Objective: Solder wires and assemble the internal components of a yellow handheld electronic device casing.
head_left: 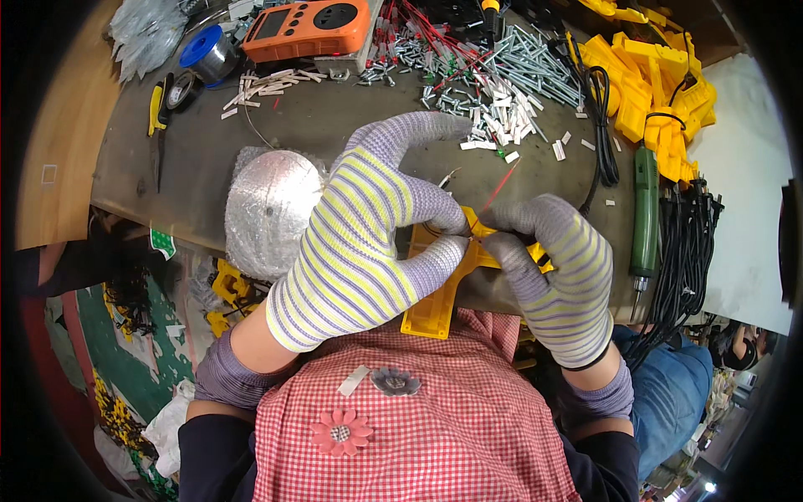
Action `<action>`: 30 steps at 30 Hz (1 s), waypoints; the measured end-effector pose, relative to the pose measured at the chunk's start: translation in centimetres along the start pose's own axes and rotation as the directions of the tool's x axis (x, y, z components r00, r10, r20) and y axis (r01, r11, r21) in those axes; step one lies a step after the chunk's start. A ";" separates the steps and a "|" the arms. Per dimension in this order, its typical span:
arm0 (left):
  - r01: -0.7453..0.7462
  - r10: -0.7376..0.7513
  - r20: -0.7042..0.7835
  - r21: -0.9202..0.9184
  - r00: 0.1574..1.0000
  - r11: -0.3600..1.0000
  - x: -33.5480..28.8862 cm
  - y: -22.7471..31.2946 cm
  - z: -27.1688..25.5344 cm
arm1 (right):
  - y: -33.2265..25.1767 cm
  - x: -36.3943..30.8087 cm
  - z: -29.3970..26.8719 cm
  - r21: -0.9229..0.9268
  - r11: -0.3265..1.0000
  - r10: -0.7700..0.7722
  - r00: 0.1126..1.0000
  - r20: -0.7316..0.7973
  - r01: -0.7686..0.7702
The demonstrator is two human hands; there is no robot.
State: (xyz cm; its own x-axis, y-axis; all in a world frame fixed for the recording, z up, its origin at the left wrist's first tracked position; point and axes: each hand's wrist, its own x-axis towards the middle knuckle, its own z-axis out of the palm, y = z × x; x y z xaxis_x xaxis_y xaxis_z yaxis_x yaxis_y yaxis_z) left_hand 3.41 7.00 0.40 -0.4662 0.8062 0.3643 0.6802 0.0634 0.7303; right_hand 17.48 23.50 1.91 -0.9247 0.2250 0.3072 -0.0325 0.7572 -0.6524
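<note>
Both hands wear striped grey, white and yellow gloves and meet near the table's front edge. My left hand pinches thumb and forefinger together at a thin wire end, its other fingers stretched away to the far side. Close beside it, my right hand pinches a thin red wire whose free end sticks up between the hands. Under the fingertips lies a yellow plastic housing, partly covered by the hands. A short wire with a bare tip rises behind the left fingers.
Screws and white sleeves lie heaped at the back. An orange meter, solder spool, pliers and bubble-wrapped disc stand left. At right are a green electric screwdriver, black cables and yellow housings.
</note>
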 end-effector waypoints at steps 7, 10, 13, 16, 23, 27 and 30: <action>-0.071 0.066 0.035 0.167 0.997 0.983 0.9 0.5 -1.1 | -1.0 1.3 -0.3 0.237 0.924 0.257 0.947 0.192 -0.299; -0.023 0.040 0.123 -0.140 0.992 0.990 1.8 -1.0 -1.4 | 0.1 2.3 -0.2 -0.391 0.754 -0.442 0.848 0.291 0.527; 0.270 -0.097 0.473 -0.314 0.876 0.910 2.8 -0.5 -1.9 | 0.9 2.1 0.5 -0.327 0.688 -0.623 0.759 0.190 0.647; 0.084 -0.065 0.106 -0.191 0.992 0.978 0.8 0.0 -0.4 | 1.4 1.5 0.3 -0.269 0.840 -0.436 0.881 0.182 0.471; -0.154 0.147 0.046 0.276 0.988 0.949 0.2 0.1 -0.1 | 0.5 2.1 -0.3 0.266 0.920 0.209 0.934 0.291 -0.289; -0.085 0.079 0.082 0.068 0.993 0.994 0.6 -0.3 -0.2 | 1.1 1.8 -0.2 -0.329 0.782 -0.488 0.849 0.205 0.529; -0.063 0.067 0.082 -0.048 0.994 0.997 0.9 -0.3 -0.7 | 1.2 1.2 -0.1 -0.287 0.832 -0.426 0.878 0.218 0.475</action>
State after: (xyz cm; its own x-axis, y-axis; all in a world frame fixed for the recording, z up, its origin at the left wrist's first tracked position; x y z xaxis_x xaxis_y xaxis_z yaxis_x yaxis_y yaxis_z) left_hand 2.46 7.28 0.89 -0.3717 0.8543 0.3635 0.6804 -0.0157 0.7327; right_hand 16.37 24.75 1.54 -0.8806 -0.2585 0.3971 -0.3574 0.9127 -0.1983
